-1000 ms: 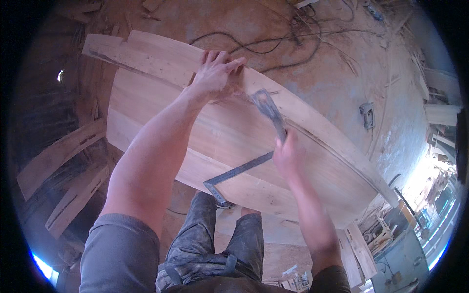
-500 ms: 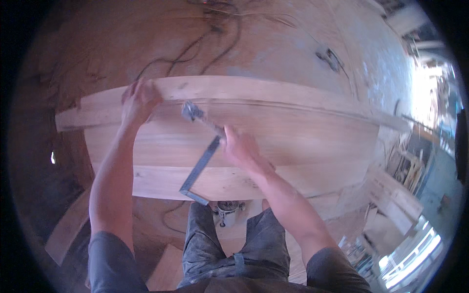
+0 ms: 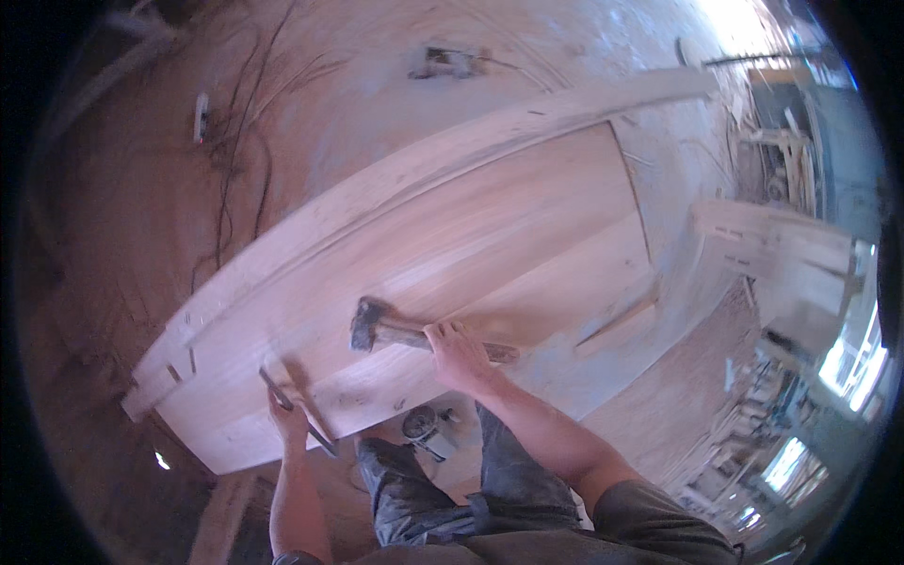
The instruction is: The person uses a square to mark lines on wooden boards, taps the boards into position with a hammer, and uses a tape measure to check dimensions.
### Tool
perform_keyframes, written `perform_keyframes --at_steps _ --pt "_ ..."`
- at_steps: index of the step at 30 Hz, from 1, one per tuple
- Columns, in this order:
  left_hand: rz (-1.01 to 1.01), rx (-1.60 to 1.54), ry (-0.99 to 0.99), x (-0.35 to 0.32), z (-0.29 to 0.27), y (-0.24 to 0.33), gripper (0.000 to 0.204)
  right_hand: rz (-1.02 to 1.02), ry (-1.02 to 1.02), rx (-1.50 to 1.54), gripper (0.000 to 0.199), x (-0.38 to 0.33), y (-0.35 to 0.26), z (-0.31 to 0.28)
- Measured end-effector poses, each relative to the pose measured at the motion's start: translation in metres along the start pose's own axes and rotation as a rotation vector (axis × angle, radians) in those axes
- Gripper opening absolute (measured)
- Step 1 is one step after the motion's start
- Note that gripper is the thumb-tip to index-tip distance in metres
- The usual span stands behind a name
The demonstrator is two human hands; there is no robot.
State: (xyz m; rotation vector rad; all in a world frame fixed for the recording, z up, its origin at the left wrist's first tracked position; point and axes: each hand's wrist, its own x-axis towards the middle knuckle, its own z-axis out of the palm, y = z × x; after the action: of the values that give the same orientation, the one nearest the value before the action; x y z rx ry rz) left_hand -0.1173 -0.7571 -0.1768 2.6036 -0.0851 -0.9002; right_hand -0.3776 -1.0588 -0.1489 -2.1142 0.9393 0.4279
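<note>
Nearest, below the near edge of the wooden door panel (image 3: 490,226): dark trousers (image 3: 443,490) and a small round power tool (image 3: 426,428) on the floor. Left hand (image 3: 289,414) at the panel's near left corner, fingers closed around a metal square (image 3: 294,407) lying across that edge. Right hand (image 3: 455,356) over the panel's near middle, wrapped tight on the wooden handle of a hammer (image 3: 405,330), dark head resting on the panel surface to the hand's left. Beyond the panel's far edge, dusty floor with black cables (image 3: 235,160) and a small tool (image 3: 447,61). Right of the panel, stacked planks (image 3: 772,245).
</note>
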Motion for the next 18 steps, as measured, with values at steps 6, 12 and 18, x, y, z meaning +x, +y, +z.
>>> perform_keyframes --at_steps 6,12,18 --pt "0.226 0.291 -0.363 -0.049 0.019 0.061 0.064 -0.220 0.116 0.367 0.054 -0.059 -0.005 -0.029" --pt "-0.076 -0.307 -0.538 -0.113 0.038 0.279 0.078 -0.245 -0.112 0.852 0.060 -0.131 -0.004 -0.014" --pt "-0.157 -0.478 -0.622 -0.103 0.126 0.375 0.072 -0.006 0.501 0.734 0.036 -0.143 0.025 -0.086"
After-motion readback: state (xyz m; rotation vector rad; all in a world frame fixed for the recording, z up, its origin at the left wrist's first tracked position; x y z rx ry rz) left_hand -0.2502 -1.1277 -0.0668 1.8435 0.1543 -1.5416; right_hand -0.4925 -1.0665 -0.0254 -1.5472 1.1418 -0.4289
